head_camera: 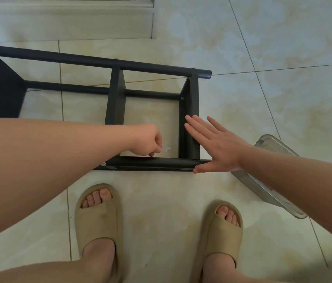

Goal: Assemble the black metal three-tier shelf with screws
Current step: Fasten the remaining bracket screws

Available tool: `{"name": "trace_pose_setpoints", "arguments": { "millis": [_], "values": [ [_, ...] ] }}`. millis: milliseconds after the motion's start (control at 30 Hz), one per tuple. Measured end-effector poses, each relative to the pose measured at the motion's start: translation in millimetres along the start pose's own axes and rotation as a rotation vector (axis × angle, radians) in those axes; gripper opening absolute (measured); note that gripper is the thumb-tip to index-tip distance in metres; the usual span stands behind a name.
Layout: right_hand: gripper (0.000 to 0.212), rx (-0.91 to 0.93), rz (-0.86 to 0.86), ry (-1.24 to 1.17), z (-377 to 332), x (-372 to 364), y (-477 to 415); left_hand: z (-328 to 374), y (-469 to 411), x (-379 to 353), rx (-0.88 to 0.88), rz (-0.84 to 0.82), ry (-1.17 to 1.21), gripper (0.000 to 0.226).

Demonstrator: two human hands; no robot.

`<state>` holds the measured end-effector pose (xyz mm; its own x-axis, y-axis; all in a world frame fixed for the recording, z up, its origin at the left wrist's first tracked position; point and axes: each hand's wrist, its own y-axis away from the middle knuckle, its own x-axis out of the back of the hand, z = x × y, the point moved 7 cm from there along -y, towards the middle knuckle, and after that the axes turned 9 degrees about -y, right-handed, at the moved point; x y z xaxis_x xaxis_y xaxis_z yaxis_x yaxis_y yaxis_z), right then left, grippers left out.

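**A:** Where does the job stand?

**B:** At tightening, I'd judge. The black three-tier shelf [118, 94] lies on its side on the tiled floor [283, 99], just beyond the person's tan slippers [97, 217]. The tiers look seated between the poles. Small screw heads show along the far pole [79, 58], and one screw [103, 164] sits on the near pole [150, 161].

**A:** And the hands?

**B:** The left hand [146, 139] is curled, pinching a small flat spanner [166, 150] in its fingertips just above the near pole. The right hand [216, 148] is spread flat with fingers straight. It is laid against the end tier [190, 123], thumb by the near pole's right tip. It grasps nothing and seems to be steadying the frame.

**A:** Next move?

**B:** Probably setting the spanner on a fastener near that corner. I cannot tell which one, since nothing there shows clearly. The right hand should brace the frame so it doesn't roll while the left turns.

**A:** How does it lie?

**B:** Its long axis runs roughly left to right across the view, and the pole ends point right. The tiers stand on edge: the end tier by the right hand, the middle tier [116, 99] beside it, and the third cut off at the left border. A clear plastic lid [273, 180] lies on the floor to the shelf's right.
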<state>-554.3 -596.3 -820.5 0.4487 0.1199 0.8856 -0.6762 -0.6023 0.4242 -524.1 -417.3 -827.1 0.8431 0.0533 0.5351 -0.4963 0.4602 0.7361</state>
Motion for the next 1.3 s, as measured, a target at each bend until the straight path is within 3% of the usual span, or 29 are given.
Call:
{"name": "trace_pose_setpoints", "arguments": {
  "millis": [167,433,833,1100,1300],
  "values": [
    [0.117,0.020,0.043,0.005,1.9,-8.8,-3.2,11.5,-20.0,-7.2,-0.059,-0.007,0.114,0.006],
    [0.118,0.049,0.146,-0.022,7.0,-19.0,-7.1,9.4,-48.8,-1.3,-0.053,0.105,0.260,0.011],
    [0.118,0.079,0.203,-0.061,9.4,-21.5,-9.6,15.3,-63.8,-26.7,-0.062,-0.069,0.737,0.010],
    [0.118,0.079,0.206,-0.057,9.1,-22.3,-9.9,24.9,-62.8,-49.1,0.018,-0.310,1.190,0.005],
    [0.117,0.101,0.241,-0.076,8.2,-21.7,-9.7,16.3,-68.5,-51.6,0.078,-0.176,1.206,0.013]
  ]
}}
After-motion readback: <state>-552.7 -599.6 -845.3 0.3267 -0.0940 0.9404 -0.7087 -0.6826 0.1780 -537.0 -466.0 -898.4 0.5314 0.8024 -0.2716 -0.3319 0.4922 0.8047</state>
